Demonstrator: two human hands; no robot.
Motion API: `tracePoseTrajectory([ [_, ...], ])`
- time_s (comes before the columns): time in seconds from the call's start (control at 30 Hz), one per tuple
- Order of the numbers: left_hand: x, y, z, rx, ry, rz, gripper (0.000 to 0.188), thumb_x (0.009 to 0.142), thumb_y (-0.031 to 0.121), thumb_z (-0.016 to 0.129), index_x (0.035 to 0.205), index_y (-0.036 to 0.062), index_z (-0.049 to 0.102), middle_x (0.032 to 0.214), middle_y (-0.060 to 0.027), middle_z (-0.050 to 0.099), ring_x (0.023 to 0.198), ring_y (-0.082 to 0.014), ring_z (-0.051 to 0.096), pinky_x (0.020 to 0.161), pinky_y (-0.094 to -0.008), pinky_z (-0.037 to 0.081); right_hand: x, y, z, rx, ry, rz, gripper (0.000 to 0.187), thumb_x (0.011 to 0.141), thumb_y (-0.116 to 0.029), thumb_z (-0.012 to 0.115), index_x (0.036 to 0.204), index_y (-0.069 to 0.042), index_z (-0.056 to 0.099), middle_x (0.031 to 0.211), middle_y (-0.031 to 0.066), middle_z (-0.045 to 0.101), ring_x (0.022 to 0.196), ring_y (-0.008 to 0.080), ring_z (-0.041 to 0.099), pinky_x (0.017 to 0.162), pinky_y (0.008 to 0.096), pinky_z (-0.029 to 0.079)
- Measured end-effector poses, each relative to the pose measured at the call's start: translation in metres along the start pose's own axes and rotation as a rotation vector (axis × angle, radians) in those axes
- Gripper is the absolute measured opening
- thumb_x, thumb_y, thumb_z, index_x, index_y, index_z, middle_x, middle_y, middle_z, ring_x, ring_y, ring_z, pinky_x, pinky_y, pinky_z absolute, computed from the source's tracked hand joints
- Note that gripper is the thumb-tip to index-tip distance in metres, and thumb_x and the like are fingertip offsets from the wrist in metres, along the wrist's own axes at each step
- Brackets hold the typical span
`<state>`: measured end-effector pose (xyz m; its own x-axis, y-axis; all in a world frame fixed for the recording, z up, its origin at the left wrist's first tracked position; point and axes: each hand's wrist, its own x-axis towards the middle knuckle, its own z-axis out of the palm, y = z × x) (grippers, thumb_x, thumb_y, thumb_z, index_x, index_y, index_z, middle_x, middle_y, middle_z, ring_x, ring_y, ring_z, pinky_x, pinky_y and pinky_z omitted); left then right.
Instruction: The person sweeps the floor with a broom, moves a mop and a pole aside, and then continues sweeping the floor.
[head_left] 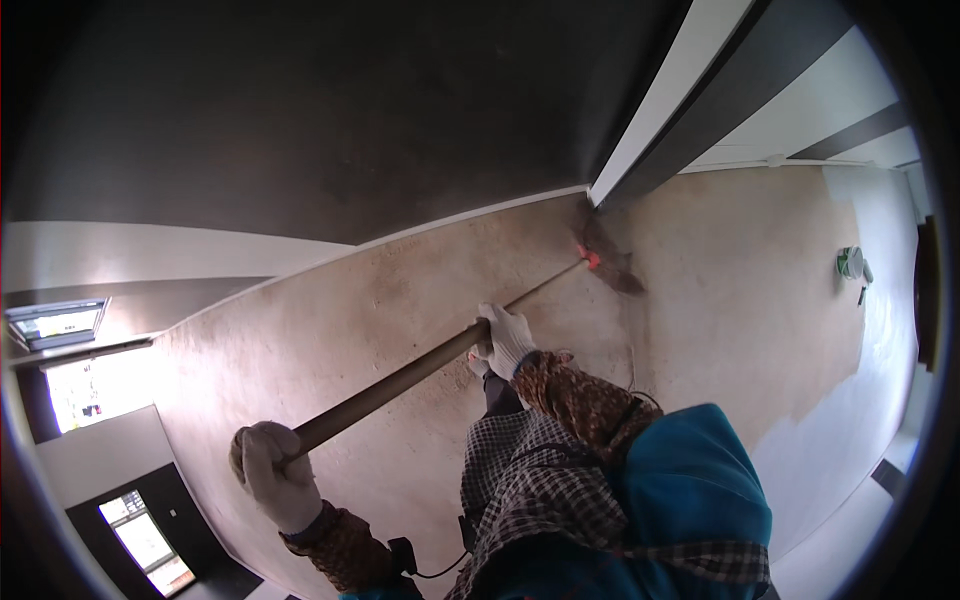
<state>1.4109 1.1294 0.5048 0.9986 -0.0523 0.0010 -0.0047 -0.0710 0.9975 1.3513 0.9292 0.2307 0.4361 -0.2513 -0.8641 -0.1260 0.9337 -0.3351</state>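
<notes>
A long-handled broom slants across the view, its brown handle (395, 385) thick near me and thin in the distance. Its far end carries a red collar (588, 257) and a dark, blurred broom head (612, 268), which rests on the floor by a wall corner. My left hand (275, 475), in a whitish work glove, is closed round the near end of the handle. Farther along, my right hand (507, 338), gloved the same way, grips the handle from above. Below the right hand, part of my foot shows.
A dusty, stained floor (740, 300) spreads around me, paler toward the right. A dark wall (300, 120) with a white skirting edge stands ahead, meeting a white-edged corner (640, 110). A small green-and-white item (850, 263) lies at the right. Bright windows (95, 385) are at the left.
</notes>
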Motion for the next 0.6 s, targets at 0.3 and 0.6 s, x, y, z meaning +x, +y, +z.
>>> tracePoseTrajectory([
  [0.3,0.06,-0.077,0.0,0.876,-0.221,0.776,0.031,0.096,0.015,0.048,0.068,0.002,0.051,0.066,-0.0057,0.055,0.048,-0.0106,0.043,0.042,-0.0263,0.034,0.148,0.065,-0.016,-0.247,-0.022,-0.334,0.019,0.088,-0.016,0.054,0.071,-0.008,0.054,0.062,0.0041,0.054,0.044,0.0152,0.049,0.037,0.0286,0.033],
  [0.6,0.092,-0.07,-0.035,0.749,-0.234,0.222,0.012,0.075,-0.007,0.052,0.084,-0.0014,0.056,0.078,-0.0084,0.057,0.073,-0.0197,0.05,0.068,-0.0276,0.042,0.098,0.046,0.06,0.24,0.284,-0.141,0.016,0.088,-0.013,0.055,0.074,-0.006,0.051,0.063,0.0065,0.053,0.05,0.0201,0.056,0.038,0.0332,0.04],
])
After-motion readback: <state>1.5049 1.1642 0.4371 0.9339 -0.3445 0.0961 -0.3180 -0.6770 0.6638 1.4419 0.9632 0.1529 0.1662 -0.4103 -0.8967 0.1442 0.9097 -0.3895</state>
